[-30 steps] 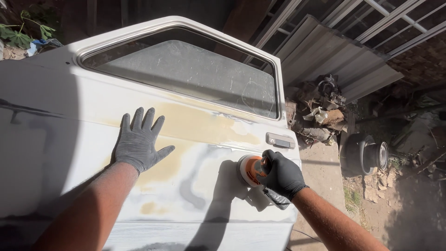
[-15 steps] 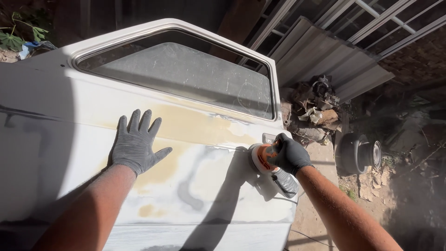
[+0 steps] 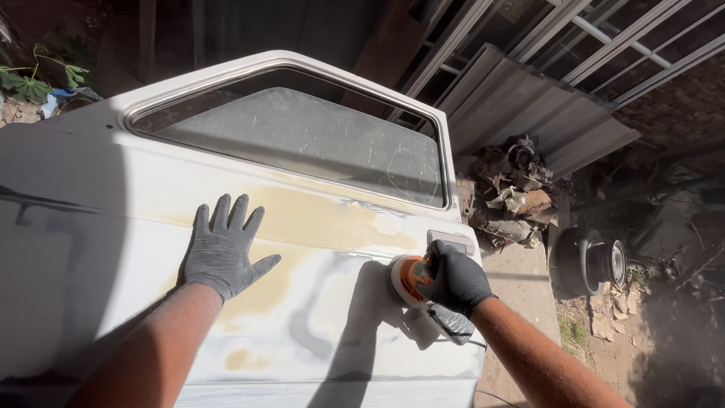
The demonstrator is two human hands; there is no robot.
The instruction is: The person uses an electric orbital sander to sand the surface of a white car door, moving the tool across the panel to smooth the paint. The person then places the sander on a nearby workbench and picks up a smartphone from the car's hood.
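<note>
Left hand: the left hand (image 3: 224, 249), in a dark grey glove, lies flat on the white car door (image 3: 98, 227) with fingers spread wide and gripping nothing; pressed like this it seems to steady the panel and the person's lean.
Right hand: the right hand (image 3: 457, 278), gloved in black, is wrapped around the body of an orange orbital sander (image 3: 409, 278), thumb and fingers curled over the top so the pad can be pushed square to the metal.
Sander: its round pad sits flush against the door skin, just below the recessed door handle (image 3: 451, 242) and near the door's rear edge.
Worked surface: tan filler patches (image 3: 317, 219) and grey bare streaks run under the window (image 3: 302, 143), between the two hands.
Door position: it appears to lean tilted back, presenting its outer face upward.
Surroundings: corrugated metal sheets (image 3: 521, 98), a scrap pile (image 3: 510, 193) and a wheel rim (image 3: 596, 261) lie on the ground to the right, well apart from the door.
</note>
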